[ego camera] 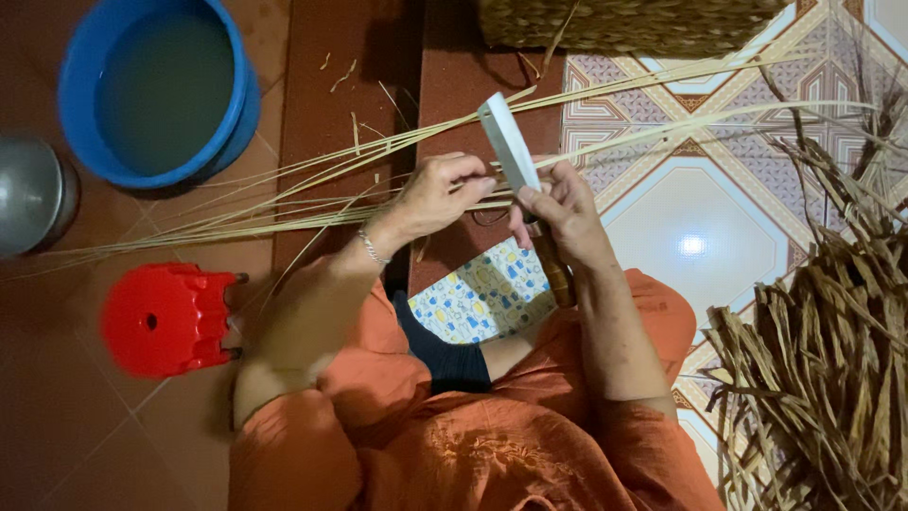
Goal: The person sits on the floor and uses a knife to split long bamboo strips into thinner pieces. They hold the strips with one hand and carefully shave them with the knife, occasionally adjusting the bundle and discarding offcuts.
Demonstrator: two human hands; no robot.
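Note:
My right hand (558, 213) grips a knife by its brown wooden handle (555, 272), with the broad pale blade (508, 142) pointing up and away. My left hand (437, 192) pinches a thin pale reed strip (284, 220) just left of the blade. The blade rests against the strip between my two hands. Several more long strips (653, 80) fan out across the floor from left to upper right. A thin bracelet (372, 248) sits on my left wrist.
A blue bucket of water (156, 90) stands at upper left, a metal pot (33, 194) beside it, a red plastic stool (165, 319) below. A woven basket (624, 24) is at the top. A heap of dry brown leaves (823, 360) lies right. A patterned cloth (482, 293) covers my lap.

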